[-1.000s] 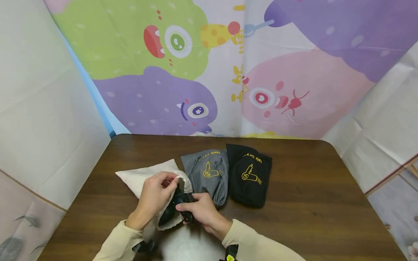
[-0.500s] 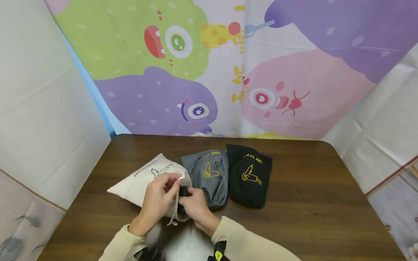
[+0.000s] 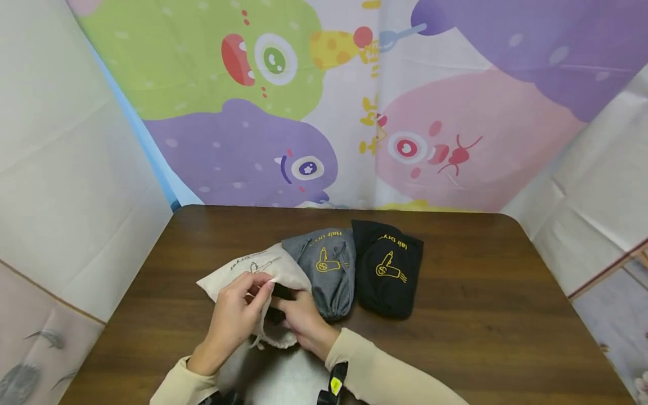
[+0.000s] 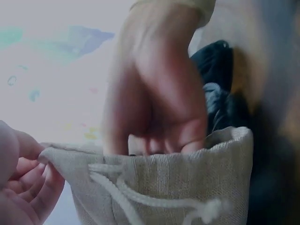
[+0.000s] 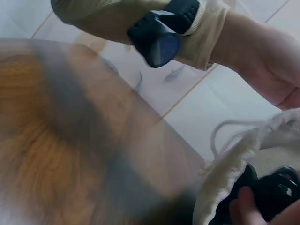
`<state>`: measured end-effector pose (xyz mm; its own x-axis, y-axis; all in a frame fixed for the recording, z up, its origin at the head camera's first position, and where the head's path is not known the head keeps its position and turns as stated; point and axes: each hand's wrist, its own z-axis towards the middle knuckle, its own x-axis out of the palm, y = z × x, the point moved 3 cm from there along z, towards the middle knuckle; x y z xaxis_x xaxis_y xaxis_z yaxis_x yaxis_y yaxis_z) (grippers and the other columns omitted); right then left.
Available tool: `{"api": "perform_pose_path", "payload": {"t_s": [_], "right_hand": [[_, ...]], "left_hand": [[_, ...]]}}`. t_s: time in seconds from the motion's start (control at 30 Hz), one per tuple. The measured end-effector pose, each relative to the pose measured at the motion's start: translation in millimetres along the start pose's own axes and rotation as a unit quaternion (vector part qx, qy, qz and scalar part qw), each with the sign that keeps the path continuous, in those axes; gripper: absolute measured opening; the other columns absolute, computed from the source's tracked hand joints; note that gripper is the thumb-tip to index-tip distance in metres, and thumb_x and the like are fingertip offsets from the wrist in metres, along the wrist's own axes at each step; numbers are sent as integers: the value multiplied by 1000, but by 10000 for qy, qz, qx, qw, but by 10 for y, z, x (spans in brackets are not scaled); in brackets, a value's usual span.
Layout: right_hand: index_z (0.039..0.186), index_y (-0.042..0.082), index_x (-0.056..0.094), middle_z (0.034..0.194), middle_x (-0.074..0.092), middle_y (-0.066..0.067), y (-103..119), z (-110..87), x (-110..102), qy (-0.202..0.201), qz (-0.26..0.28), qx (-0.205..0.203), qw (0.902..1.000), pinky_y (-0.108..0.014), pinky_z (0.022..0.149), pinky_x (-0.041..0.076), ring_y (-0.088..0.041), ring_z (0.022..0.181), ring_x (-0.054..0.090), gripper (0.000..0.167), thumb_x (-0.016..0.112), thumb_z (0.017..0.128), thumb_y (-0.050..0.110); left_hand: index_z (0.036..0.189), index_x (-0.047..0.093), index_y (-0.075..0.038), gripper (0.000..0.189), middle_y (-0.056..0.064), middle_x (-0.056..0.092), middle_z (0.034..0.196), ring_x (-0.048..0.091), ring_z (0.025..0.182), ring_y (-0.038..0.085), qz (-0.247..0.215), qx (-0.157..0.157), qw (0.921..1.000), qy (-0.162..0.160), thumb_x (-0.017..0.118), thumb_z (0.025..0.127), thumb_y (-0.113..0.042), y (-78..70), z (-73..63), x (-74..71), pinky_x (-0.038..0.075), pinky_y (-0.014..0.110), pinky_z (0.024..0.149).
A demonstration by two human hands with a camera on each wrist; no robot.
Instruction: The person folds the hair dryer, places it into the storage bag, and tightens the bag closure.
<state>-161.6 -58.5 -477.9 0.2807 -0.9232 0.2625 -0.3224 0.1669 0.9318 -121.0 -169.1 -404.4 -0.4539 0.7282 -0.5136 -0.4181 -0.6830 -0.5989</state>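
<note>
A cream drawstring bag (image 3: 288,267) with a hair dryer printed on it lies on the table, its mouth facing the person. The left hand (image 3: 230,315) pinches the rim between thumb and fingers, holding the mouth wide. Reaching in at the mouth, the right hand (image 3: 310,323) has its fingertips hidden by the cloth in the left wrist view. Inside the bag, the right wrist view shows a glossy black object (image 5: 276,192) with fingers (image 5: 247,206) gripping it. Most of that object is hidden. The knotted cord (image 4: 159,202) hangs loose outside the bag.
Just right of the cream bag lies a grey pouch (image 3: 331,287), then a black pouch (image 3: 392,295), both printed with yellow hair dryers. Under the forearms is a pale, shiny patch (image 3: 283,377) at the near side of the brown table (image 3: 486,315). A cartoon-printed cloth hangs behind.
The right hand has moved the black object from the bag's mouth deeper inside. The bag has turned so its print shows, and shifted against the grey pouch. The left hand still pinches the rim.
</note>
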Motion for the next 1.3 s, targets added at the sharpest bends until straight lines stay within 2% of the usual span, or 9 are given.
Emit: {"api": "perform_pose_path", "payload": {"t_s": [0.13, 0.23, 0.43, 0.53, 0.63, 0.73, 0.87, 0.97, 1.3], "right_hand": [[132, -8, 48, 122, 63, -20, 90, -110, -82, 1072, -475, 171, 9930, -32, 82, 56, -20, 99, 65, 45, 60, 92, 7], [134, -13, 45, 121, 63, -26, 243, -180, -224, 1497, -1278, -31, 9804, -31, 84, 56, -21, 103, 65, 48, 60, 91, 3], [120, -18, 57, 105, 68, -31, 543, -260, -574, 1773, -2158, -232, 9599, -29, 75, 59, -16, 83, 70, 35, 60, 93, 4], [108, -16, 64, 85, 70, -23, 655, -241, -709, 1588, -2244, -278, 9611, -29, 65, 59, -10, 65, 66, 27, 61, 94, 6], [104, -12, 66, 78, 69, -15, 732, -194, -795, 1364, -2648, -532, 9531, -27, 61, 57, -8, 61, 62, 24, 62, 94, 9], [102, -8, 69, 80, 69, -16, 726, -160, -798, 1475, -3317, -732, 9289, -24, 60, 54, -9, 64, 61, 21, 63, 93, 10], [105, -2, 69, 85, 70, -12, 608, -146, -664, 1850, -4258, -1171, 8779, -21, 63, 50, -9, 68, 61, 24, 69, 89, 15], [108, 2, 69, 89, 70, -6, 514, -134, -535, 1776, -4771, -1630, 8451, -19, 68, 48, -11, 73, 63, 30, 75, 84, 19], [92, 9, 70, 73, 62, 0, 395, -94, -380, 836, -5329, -2457, 8054, -18, 61, 40, -4, 63, 51, 17, 79, 79, 16]], "left_hand": [[89, 70, -2, 7, 4, 66, 76, 54, 67, -3, -2, -265, 9986, -460, 69, 85, 4, 53, 69, -139, 46, 9, 56], [90, 69, 0, 7, 6, 65, 77, 53, 64, -4, -236, -441, 9965, -674, 68, 86, 5, 81, 115, -234, 47, 9, 53], [91, 68, 4, 6, 8, 63, 76, 54, 55, -3, -758, -543, 9933, -688, 66, 87, 7, 73, 157, -303, 49, 13, 50], [91, 69, 3, 6, 8, 63, 76, 55, 55, -2, -874, -568, 9924, -657, 66, 87, 7, 65, 178, -305, 49, 14, 50], [91, 70, 2, 7, 8, 63, 76, 54, 54, -1, -876, -581, 9925, -623, 66, 87, 7, 65, 192, -301, 48, 14, 50], [90, 70, 2, 7, 8, 63, 76, 53, 52, -1, -848, -625, 9924, -630, 66, 87, 7, 67, 194, -298, 47, 14, 49], [90, 70, 1, 7, 8, 63, 76, 53, 52, 0, -858, -769, 9919, -537, 66, 87, 6, 73, 184, -286, 47, 15, 49], [90, 69, 1, 6, 7, 62, 75, 53, 52, 2, -858, -833, 9921, -376, 67, 87, 5, 71, 177, -268, 48, 16, 49], [90, 70, -1, 6, 7, 63, 74, 53, 51, 3, -915, -957, 9908, -276, 67, 88, 3, 61, 160, -245, 49, 19, 49]]}}
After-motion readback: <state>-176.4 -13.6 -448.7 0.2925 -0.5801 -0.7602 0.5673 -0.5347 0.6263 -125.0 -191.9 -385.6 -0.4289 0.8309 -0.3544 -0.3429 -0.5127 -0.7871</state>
